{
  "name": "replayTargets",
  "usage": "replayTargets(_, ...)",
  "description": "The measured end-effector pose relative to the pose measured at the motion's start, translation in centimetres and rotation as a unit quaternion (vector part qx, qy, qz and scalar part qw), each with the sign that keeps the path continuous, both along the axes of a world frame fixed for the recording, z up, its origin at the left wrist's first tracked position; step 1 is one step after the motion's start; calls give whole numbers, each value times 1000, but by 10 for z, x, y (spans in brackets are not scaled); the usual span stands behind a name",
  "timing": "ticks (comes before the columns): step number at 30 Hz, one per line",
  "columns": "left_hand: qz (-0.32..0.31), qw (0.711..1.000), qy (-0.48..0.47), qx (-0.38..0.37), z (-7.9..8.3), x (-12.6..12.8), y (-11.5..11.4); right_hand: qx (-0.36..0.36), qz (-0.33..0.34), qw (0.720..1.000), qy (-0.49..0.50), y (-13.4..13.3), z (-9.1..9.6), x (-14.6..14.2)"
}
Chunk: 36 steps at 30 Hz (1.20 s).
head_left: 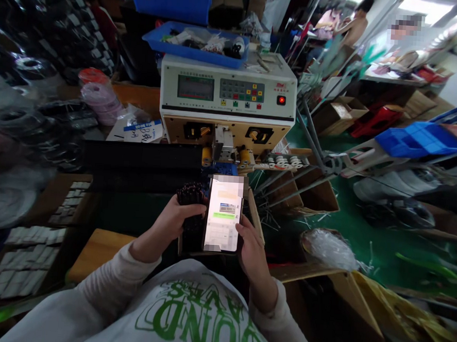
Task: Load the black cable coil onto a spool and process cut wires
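Note:
In front of my body my right hand (253, 245) holds a smartphone (221, 232) upright, its fingers behind the case and the thumb at the right edge of the lit screen. A chat with a picture and a green message shows on it. My left hand (177, 213) is closed around a bundle of thin black wires (192, 192) whose cut ends point away from me. The thumb lies across the bundle, close to the phone's left edge. Just beyond both hands stands a white wire-processing machine (229, 83) with a display, a keypad and a red lit switch.
A blue tray (197, 55) of loose parts rests on the machine. Open cardboard boxes (304, 193) stand at the right, one with clear plastic (328, 249). White packets (29, 262) lie in boxes at left, near a wooden stool (99, 251). Other people work at the back right.

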<state>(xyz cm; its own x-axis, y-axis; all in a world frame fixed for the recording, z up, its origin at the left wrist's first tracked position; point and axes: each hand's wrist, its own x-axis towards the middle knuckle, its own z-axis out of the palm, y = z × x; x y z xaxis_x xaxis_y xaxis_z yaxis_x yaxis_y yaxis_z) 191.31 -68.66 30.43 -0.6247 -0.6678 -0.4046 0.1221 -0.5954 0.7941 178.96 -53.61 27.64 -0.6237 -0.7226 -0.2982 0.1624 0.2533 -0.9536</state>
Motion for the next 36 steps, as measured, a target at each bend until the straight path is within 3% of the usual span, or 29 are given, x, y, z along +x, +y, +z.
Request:
replayTargets(5, 2, 1000, -3, 2, -3, 0, -1, 17, 1, 994, 105, -2, -7, -4)
replayTargets(16, 33, 998, -29, -43, -7, 4, -2, -11, -1, 997, 72, -7, -12, -1)
replayTargets(22, 42, 998, -26, -38, -8, 5, -4, 38, -49, 997, 37, -17, 3, 5)
replayTargets(26, 42, 998, -18, -31, -8, 6, -5, -7, -11, 999, -41, -25, 10, 8)
replayTargets(30, 43, 998, -20, -32, -9, 8, -7, -74, 55, 993, -78, -28, 4, 7)
replayTargets(36, 41, 999, -3, -22, -9, 10, -12, -83, 146, 982, -85, -22, 3, -1)
